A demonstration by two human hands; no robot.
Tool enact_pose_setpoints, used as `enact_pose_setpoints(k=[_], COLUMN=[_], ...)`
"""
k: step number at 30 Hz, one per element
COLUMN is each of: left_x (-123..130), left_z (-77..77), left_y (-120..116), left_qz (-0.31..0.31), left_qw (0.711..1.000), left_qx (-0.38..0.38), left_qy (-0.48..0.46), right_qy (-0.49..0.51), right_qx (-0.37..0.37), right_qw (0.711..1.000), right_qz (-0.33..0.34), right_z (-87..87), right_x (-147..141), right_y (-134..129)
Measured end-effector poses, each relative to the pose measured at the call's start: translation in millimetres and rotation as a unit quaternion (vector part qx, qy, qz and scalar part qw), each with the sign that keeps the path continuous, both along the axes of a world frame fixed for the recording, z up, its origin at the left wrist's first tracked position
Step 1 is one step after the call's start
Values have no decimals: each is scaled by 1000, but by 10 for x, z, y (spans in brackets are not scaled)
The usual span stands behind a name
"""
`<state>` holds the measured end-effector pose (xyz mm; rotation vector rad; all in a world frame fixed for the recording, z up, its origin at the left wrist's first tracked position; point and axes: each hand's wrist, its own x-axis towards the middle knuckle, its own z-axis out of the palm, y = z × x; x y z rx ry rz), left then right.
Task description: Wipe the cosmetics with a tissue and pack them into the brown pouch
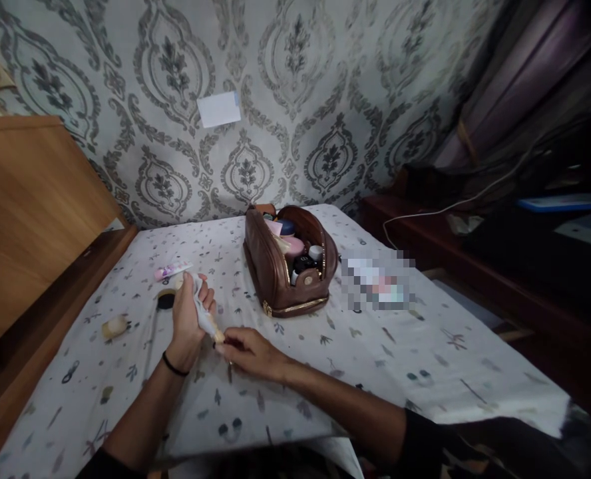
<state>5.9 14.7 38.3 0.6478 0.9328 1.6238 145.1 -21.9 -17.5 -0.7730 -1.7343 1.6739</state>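
My left hand (188,316), with a black band at the wrist, is closed around a thin white wipe (204,318). At the wipe's lower end a small beige piece (218,336) shows; its kind is unclear. The fingers of my right hand (253,352) pinch that beige end, and the two hands almost meet. Behind my left hand lie a white-and-purple tube (172,271) and a round dark item (166,301), partly hidden. A small beige-and-white container (114,326) lies to the left. Right of my hands stands an unzipped brown cosmetic bag (265,276), packed with jars and a pink item.
Everything sits on a white patterned cloth (275,399). A wooden panel (36,219) borders the left side; a patterned wall (275,153) stands behind. Right of the bag lies a pixelated flat item (378,279). A white cable (440,211) runs over dark furniture at right.
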Motion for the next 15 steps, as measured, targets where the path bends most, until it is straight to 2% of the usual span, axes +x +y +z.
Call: enact_pose_setpoints(k=[3,6,10,13,15], left_x=[-67,-156,-173,-59,52], left_z=[-46,-82,-151,-267,-359], left_y=[69,118,115,37,-45], left_qz=[-8,-9,17,30,22], left_qw=[998,994,992,989,990], left_qx=[-26,-60,-88,-140,-137], left_qy=[-50,-95,-93,-47,-5], right_qy=[68,99,96,87,79], right_qx=[-148,-207,-212,-178,-145], right_qw=[985,970,972,979,983], right_qz=[54,84,29,-40,-82], right_z=[-39,-62,-92,-111,-120], right_x=[10,13,-15,-29,-23], right_y=[37,59,68,92,126])
